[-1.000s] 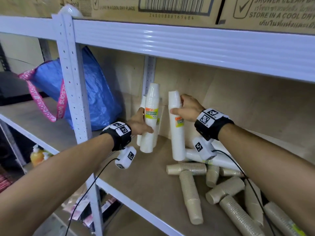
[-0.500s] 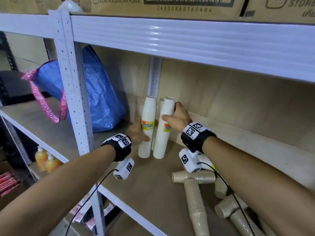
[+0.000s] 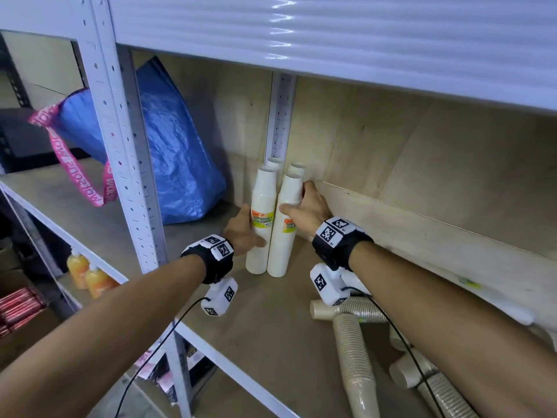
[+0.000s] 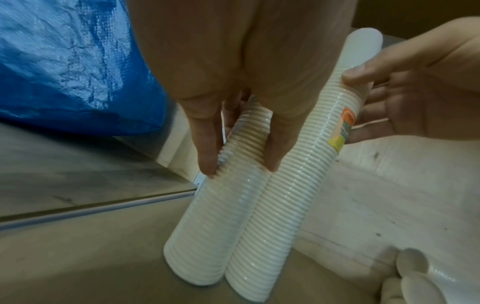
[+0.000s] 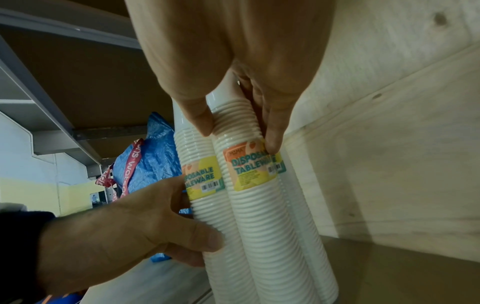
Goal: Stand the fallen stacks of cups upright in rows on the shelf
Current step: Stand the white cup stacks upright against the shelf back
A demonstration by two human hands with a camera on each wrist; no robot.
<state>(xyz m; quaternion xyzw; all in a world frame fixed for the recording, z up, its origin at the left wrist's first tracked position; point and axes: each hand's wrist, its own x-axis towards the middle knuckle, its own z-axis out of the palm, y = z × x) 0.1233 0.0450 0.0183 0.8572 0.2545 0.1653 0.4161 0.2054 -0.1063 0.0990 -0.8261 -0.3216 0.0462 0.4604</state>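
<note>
Several white cup stacks stand upright in the shelf's back left corner, two in front and two behind. My left hand (image 3: 244, 230) grips the front left stack (image 3: 260, 236) at mid-height, with the stack between thumb and fingers (image 4: 241, 164). My right hand (image 3: 304, 212) grips the front right stack (image 3: 283, 245) near its top, above the label (image 5: 239, 135). The two front stacks touch side by side on the shelf board (image 3: 265, 333). Brown cup stacks (image 3: 355, 366) lie fallen at the lower right, partly hidden under my right arm.
A blue bag (image 3: 177, 152) stands left of the stacks, beyond the front shelf post (image 3: 120, 146). The rear post (image 3: 281, 116) and plywood back wall (image 3: 422, 176) are right behind them. The upper shelf beam (image 3: 331, 34) hangs overhead. Orange bottles (image 3: 87, 273) sit on a lower shelf.
My right hand has carried its white stack left and back and stood it against the stack in my left hand. The left hand stays on its stack.
</note>
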